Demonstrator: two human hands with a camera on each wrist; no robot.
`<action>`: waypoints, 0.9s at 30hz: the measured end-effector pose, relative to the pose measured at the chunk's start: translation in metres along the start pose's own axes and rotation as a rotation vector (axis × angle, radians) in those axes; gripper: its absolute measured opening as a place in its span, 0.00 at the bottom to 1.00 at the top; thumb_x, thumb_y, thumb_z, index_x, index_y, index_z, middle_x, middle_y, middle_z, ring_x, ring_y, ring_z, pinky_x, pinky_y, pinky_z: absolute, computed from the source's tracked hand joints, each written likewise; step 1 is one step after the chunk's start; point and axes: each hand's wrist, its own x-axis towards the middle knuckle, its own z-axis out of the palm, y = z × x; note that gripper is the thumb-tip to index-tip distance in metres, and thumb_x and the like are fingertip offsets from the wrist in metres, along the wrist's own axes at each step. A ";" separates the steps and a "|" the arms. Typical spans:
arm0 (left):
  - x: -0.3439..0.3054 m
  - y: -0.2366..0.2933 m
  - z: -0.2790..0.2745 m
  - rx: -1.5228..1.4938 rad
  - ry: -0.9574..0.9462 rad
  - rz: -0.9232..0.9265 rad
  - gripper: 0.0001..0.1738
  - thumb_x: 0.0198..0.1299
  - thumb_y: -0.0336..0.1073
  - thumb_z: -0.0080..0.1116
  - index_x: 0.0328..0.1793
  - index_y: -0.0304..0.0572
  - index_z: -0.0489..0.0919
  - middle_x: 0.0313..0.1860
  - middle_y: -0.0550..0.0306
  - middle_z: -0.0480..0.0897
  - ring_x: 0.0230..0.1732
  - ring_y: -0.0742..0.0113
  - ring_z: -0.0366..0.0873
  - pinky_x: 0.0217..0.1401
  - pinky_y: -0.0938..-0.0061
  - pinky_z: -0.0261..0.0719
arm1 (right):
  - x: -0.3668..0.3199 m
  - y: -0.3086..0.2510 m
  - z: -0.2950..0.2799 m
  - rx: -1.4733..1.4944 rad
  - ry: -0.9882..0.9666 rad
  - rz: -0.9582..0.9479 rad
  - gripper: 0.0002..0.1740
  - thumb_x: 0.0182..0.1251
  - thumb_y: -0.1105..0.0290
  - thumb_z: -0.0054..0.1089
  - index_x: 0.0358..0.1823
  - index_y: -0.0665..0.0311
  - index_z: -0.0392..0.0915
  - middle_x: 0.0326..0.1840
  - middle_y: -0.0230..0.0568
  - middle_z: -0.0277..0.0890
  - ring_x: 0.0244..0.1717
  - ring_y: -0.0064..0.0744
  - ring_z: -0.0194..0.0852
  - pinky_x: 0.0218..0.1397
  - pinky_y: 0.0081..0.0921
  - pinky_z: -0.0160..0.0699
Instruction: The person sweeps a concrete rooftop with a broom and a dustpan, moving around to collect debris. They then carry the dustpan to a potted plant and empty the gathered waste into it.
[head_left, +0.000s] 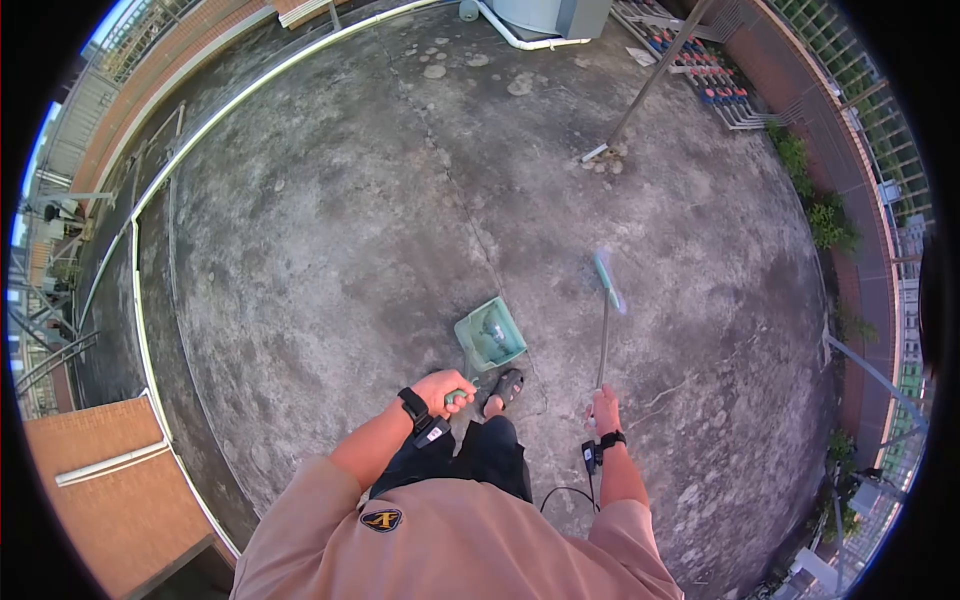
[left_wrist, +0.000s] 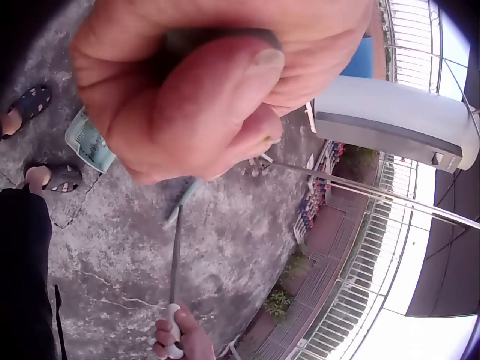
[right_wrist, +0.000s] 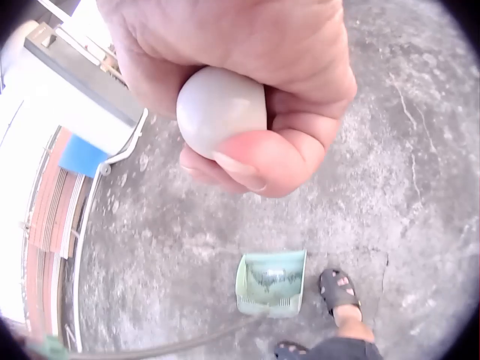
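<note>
My left hand grips the green end of a long-handled dustpan's stick, close in front of my body. The pale green dustpan is by my foot, its pan holding dark bits and a shiny, clear-looking item. Out to the right, my right hand wraps around the white handle end of a broom. Its grey pole runs forward to a light green broom head on the concrete, right of the dustpan. In the left wrist view, my left fingers hide most of the grip.
A sandalled foot stands right behind the dustpan. Further ahead, a slanted metal pole meets the stained concrete floor. White pipes run along the left, and a low wall with plants borders the right.
</note>
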 end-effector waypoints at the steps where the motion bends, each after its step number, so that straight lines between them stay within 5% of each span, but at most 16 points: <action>1: 0.004 0.001 0.001 -0.068 0.025 -0.029 0.09 0.53 0.33 0.52 0.25 0.36 0.69 0.12 0.65 0.63 0.09 0.79 0.55 0.10 0.83 0.50 | 0.003 0.026 0.006 -0.034 -0.055 -0.015 0.26 0.62 0.67 0.38 0.63 0.60 0.51 0.17 0.37 0.64 0.11 0.29 0.64 0.06 0.27 0.61; 5: 0.010 0.012 0.012 -0.130 0.047 -0.088 0.10 0.54 0.34 0.51 0.25 0.36 0.68 0.12 0.66 0.63 0.09 0.79 0.54 0.10 0.82 0.49 | -0.059 0.107 0.023 -0.223 -0.209 -0.014 0.24 0.61 0.70 0.38 0.60 0.63 0.52 0.15 0.41 0.63 0.11 0.32 0.66 0.05 0.30 0.63; 6: 0.011 0.013 0.012 -0.132 0.054 -0.105 0.10 0.54 0.34 0.51 0.26 0.36 0.68 0.12 0.66 0.63 0.09 0.79 0.54 0.11 0.82 0.49 | -0.093 0.093 0.019 -0.218 -0.259 0.098 0.23 0.61 0.70 0.40 0.59 0.62 0.54 0.16 0.41 0.64 0.13 0.31 0.68 0.09 0.31 0.67; 7: 0.011 0.015 0.012 -0.154 0.045 -0.106 0.09 0.55 0.33 0.50 0.27 0.34 0.68 0.14 0.63 0.65 0.10 0.78 0.56 0.11 0.83 0.51 | -0.102 0.110 0.015 -0.346 -0.266 -0.022 0.24 0.60 0.70 0.41 0.59 0.63 0.57 0.18 0.39 0.66 0.15 0.28 0.69 0.16 0.28 0.71; 11: 0.005 0.021 0.025 -0.185 0.052 -0.049 0.08 0.55 0.30 0.50 0.28 0.33 0.68 0.17 0.60 0.66 0.11 0.77 0.58 0.10 0.82 0.52 | -0.150 0.078 -0.011 -0.311 -0.411 -0.054 0.24 0.60 0.71 0.43 0.60 0.64 0.59 0.19 0.36 0.67 0.15 0.25 0.67 0.19 0.24 0.69; 13: 0.006 0.024 0.028 -0.225 0.040 -0.064 0.07 0.55 0.29 0.50 0.29 0.32 0.69 0.20 0.57 0.68 0.13 0.77 0.60 0.10 0.82 0.54 | -0.155 0.071 -0.025 -0.004 -0.435 0.220 0.29 0.60 0.69 0.46 0.64 0.61 0.53 0.22 0.38 0.67 0.15 0.26 0.65 0.11 0.22 0.59; 17: 0.008 0.026 0.029 -0.228 0.095 -0.045 0.07 0.56 0.27 0.49 0.30 0.28 0.68 0.23 0.53 0.69 0.14 0.78 0.60 0.09 0.84 0.54 | -0.161 0.021 -0.027 0.103 -0.340 0.291 0.33 0.57 0.72 0.50 0.65 0.63 0.51 0.20 0.36 0.65 0.14 0.25 0.64 0.10 0.22 0.58; 27: -0.029 0.042 -0.013 -0.354 0.022 -0.023 0.07 0.54 0.25 0.50 0.32 0.37 0.63 0.25 0.54 0.69 0.13 0.79 0.60 0.09 0.85 0.54 | -0.025 -0.069 0.009 0.108 -0.194 -0.060 0.32 0.54 0.74 0.52 0.62 0.66 0.53 0.18 0.35 0.64 0.13 0.24 0.63 0.09 0.22 0.61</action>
